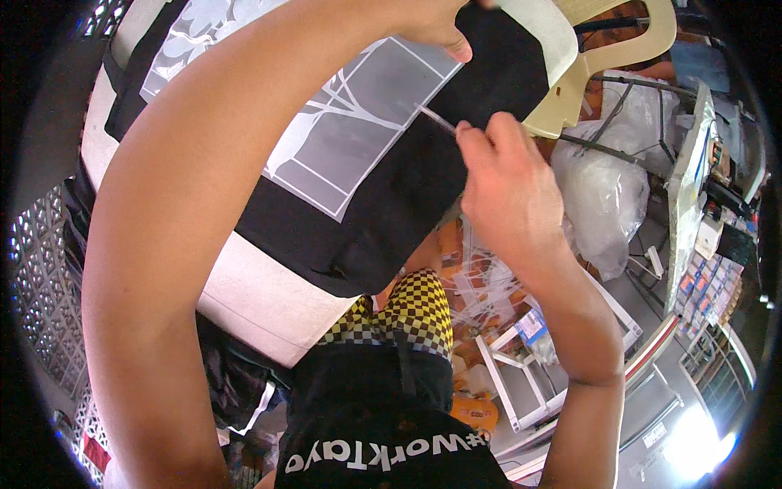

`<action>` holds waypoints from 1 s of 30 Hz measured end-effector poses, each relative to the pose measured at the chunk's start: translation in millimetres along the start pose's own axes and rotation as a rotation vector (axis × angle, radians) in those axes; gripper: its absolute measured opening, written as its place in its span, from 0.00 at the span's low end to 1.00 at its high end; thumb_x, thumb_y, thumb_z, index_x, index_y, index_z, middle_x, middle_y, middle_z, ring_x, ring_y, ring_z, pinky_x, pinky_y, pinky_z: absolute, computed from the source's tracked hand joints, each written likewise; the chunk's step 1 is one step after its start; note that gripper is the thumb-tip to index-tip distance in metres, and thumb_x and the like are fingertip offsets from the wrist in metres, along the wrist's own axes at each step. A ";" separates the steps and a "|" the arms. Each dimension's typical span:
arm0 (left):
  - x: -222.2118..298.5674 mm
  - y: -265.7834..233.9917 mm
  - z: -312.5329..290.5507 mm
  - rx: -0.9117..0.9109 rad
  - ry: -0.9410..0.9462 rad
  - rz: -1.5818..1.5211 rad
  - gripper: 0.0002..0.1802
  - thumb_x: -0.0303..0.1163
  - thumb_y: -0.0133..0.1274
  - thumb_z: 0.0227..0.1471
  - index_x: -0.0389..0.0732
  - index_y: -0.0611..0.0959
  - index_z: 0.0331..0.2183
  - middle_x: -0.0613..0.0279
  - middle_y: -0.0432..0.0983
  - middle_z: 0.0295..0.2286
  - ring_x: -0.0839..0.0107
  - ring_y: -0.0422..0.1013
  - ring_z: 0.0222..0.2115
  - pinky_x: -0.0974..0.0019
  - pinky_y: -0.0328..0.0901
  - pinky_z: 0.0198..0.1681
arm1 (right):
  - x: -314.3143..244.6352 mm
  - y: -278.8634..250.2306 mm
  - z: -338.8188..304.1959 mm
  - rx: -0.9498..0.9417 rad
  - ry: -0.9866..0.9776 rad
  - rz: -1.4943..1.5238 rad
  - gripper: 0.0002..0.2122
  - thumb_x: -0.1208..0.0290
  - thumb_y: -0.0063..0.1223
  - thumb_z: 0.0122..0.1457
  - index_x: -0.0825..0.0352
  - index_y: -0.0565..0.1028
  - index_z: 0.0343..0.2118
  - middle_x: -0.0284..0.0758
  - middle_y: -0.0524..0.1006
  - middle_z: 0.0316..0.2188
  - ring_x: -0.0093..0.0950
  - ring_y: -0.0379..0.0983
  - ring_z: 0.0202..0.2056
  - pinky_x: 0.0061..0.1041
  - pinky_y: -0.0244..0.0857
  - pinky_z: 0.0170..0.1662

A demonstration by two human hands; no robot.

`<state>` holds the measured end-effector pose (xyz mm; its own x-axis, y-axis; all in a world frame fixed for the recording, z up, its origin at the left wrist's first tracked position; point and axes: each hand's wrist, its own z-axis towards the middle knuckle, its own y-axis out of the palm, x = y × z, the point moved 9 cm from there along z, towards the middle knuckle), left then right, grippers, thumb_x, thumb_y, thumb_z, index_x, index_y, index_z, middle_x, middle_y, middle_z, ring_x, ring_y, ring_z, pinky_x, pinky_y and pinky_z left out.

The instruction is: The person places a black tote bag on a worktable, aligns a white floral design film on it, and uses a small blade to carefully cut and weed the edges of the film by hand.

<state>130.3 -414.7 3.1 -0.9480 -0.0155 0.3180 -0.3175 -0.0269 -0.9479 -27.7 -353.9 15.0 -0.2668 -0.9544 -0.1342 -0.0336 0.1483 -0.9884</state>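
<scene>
A translucent grey film sheet (349, 143) with a white branching, framed pattern lies on black fabric (301, 244). My right hand (513, 183) is closed around a slim, pale pointed tool (438, 120), whose tip touches the sheet's white border on its right side. My left hand (436, 24) reaches across from the left to the sheet's far end. Its thumb is stretched out near the sheet's upper right corner; most of its fingers are cut off by the top edge of the view, and it holds nothing that I can see.
The fabric lies over a white padded board (269, 293) above my lap. A cream plastic chair (562, 98) stands at the far right. Clear plastic bags (607, 196) sit beside it. White film scraps (485, 281) and a white metal frame (513, 383) are on the floor at right.
</scene>
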 end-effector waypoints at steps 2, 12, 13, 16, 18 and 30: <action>-0.5 -2.5 -1.7 0.015 0.012 0.010 0.36 0.49 0.75 0.37 0.46 0.84 0.48 0.56 0.74 0.48 0.48 0.67 0.53 0.44 0.63 0.58 | -4.6 1.6 -2.6 0.010 -0.013 0.026 0.11 0.76 0.58 0.53 0.68 0.77 0.40 0.38 0.69 0.35 0.35 0.75 0.39 0.29 0.79 0.30; 1.4 -5.9 -4.7 0.018 0.025 -0.010 0.35 0.49 0.75 0.37 0.46 0.84 0.48 0.55 0.74 0.48 0.48 0.67 0.54 0.42 0.62 0.59 | -16.0 10.3 -6.6 0.001 -0.055 -0.009 0.10 0.75 0.58 0.54 0.68 0.77 0.39 0.37 0.69 0.34 0.33 0.75 0.38 0.27 0.79 0.29; 0.3 -5.0 -3.1 0.006 0.014 -0.005 0.35 0.49 0.75 0.37 0.46 0.84 0.48 0.55 0.74 0.48 0.48 0.67 0.54 0.42 0.62 0.59 | -11.1 7.9 -2.1 0.015 -0.047 -0.011 0.10 0.74 0.58 0.54 0.68 0.76 0.40 0.37 0.69 0.34 0.33 0.75 0.38 0.27 0.79 0.28; 3.5 -7.8 -6.6 0.030 0.018 0.008 0.35 0.49 0.75 0.37 0.46 0.84 0.48 0.55 0.74 0.48 0.48 0.67 0.54 0.42 0.62 0.59 | -13.7 9.3 -4.2 0.014 -0.052 -0.021 0.11 0.74 0.57 0.54 0.67 0.76 0.40 0.37 0.69 0.34 0.34 0.75 0.38 0.27 0.79 0.28; 5.6 -6.8 -6.0 0.028 0.017 -0.003 0.35 0.49 0.75 0.37 0.45 0.84 0.48 0.55 0.74 0.49 0.48 0.67 0.54 0.42 0.62 0.59 | -14.1 7.2 -7.2 0.003 -0.055 -0.014 0.11 0.74 0.57 0.54 0.68 0.76 0.40 0.37 0.69 0.34 0.34 0.75 0.38 0.27 0.79 0.28; 8.9 -5.0 -3.7 0.079 -0.069 0.079 0.59 0.47 0.76 0.39 0.44 0.63 0.67 0.51 0.71 0.58 0.45 0.64 0.60 0.30 0.49 0.68 | -14.5 12.4 -12.8 -0.021 -0.044 0.021 0.12 0.76 0.57 0.53 0.69 0.76 0.42 0.39 0.69 0.36 0.37 0.75 0.38 0.30 0.78 0.32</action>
<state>123.4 -411.0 10.6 -0.9652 -0.0897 0.2456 -0.2364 -0.1016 -0.9663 -36.6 -334.9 5.7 -0.2248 -0.9614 -0.1583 -0.0485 0.1733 -0.9837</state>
